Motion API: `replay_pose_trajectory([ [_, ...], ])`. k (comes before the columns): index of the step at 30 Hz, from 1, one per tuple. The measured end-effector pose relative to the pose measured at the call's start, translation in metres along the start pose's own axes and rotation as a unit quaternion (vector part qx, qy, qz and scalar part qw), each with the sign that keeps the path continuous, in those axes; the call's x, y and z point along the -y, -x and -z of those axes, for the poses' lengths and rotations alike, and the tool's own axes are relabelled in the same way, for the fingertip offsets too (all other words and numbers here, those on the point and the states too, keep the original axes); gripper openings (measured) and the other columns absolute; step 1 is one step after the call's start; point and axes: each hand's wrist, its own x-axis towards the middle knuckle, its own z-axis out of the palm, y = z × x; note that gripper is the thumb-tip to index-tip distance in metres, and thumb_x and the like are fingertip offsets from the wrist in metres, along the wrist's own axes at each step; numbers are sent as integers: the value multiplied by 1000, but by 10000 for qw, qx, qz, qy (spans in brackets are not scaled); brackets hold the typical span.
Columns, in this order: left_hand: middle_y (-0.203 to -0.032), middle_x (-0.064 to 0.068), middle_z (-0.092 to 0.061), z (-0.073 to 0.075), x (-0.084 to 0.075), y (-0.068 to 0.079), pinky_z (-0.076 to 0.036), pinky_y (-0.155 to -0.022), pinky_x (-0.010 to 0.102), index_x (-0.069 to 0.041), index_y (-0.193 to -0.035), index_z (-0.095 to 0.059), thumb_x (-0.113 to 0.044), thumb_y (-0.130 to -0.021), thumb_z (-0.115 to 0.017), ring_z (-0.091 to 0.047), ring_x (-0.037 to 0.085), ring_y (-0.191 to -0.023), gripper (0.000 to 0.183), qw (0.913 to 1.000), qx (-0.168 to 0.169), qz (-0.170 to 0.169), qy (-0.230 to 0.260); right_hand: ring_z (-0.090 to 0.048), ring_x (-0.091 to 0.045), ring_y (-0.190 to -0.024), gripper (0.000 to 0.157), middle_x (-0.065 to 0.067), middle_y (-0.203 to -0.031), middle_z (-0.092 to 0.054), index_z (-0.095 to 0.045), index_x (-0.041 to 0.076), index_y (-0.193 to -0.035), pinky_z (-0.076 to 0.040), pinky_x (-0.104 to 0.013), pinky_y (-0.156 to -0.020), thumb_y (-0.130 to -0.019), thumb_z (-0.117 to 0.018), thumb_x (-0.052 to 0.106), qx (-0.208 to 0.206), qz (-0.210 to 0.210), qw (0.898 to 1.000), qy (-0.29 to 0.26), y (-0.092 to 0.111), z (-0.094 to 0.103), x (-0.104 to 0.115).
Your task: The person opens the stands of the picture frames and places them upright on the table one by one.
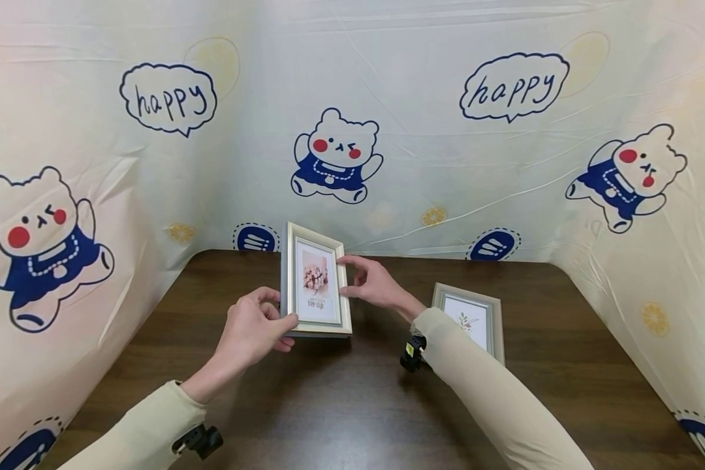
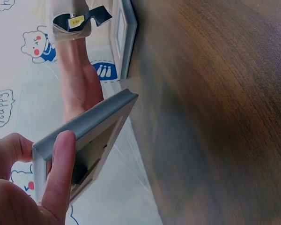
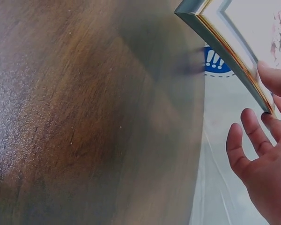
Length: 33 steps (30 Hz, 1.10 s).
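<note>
A cream and grey picture frame (image 1: pixel 315 277), with a pink flower print lettered "free style", is held up over the table, tilted back. My left hand (image 1: pixel 249 329) grips its lower left corner, thumb on the front and fingers behind. The left wrist view shows the underside of the frame (image 2: pixel 89 124) with one finger along its back. My right hand (image 1: pixel 377 285) pinches the right edge between thumb and index finger. In the right wrist view, the other fingers of the right hand (image 3: pixel 264 161) spread loosely off the frame (image 3: pixel 229 56).
A second picture frame (image 1: pixel 465 320) with a leafy sprig print stands on the right of the brown wooden table (image 1: pixel 352 405), partly behind my right sleeve. A pale curtain (image 1: pixel 411 176) printed with bears encloses the back and sides of the table.
</note>
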Motion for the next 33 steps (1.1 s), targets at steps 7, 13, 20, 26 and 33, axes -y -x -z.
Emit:
replay_pose_trajectory([
  [7, -72, 15, -66, -1, 1, 0, -61, -54, 39, 6, -127, -55, 1, -88, -76, -75, 28, -61, 45, 9999, -6, -111, 58, -61, -27, -88, 49, -10, -119, -66, -62, 10, -143, -48, -32, -67, -96, -76, 11, -505, -335, 9981, 145, 0, 0, 13],
  [13, -73, 15, -66, -2, 2, 0, -61, -55, 39, 6, -127, -55, 1, -88, -77, -75, 28, -61, 46, 9999, 12, -84, 68, -62, -25, -86, 41, -10, -113, -70, -66, 10, -137, -50, -35, -68, -98, -74, 15, -1166, -413, 9912, 478, -4, 3, 32],
  [20, -73, 16, -64, -3, 3, 1, -61, -54, 39, 5, -125, -55, 2, -87, -78, -75, 29, -61, 45, 9999, -28, -128, 88, -60, -25, -90, 35, -13, -120, -67, -67, 9, -133, -52, -35, -75, -99, -72, 16, -1451, -158, 9882, 468, -8, 5, 60],
  [26, -73, 15, -64, -4, 2, 3, -61, -54, 39, 4, -122, -55, 4, -86, -78, -75, 31, -62, 43, 9996, -70, -251, 110, -61, -26, -84, 34, -6, -102, -69, -68, 3, -130, -49, -32, -70, -98, -72, 15, -1453, 42, 9890, 280, -12, 2, 86],
  [33, -73, 15, -63, -5, -1, 6, -61, -54, 37, 3, -120, -55, 4, -86, -78, -74, 28, -60, 42, 9991, -109, -415, 8, -64, -20, -85, 34, -3, -102, -71, -69, 5, -130, -53, -32, -72, -99, -73, 19, -1339, -57, 9910, 20, -15, -2, 109],
])
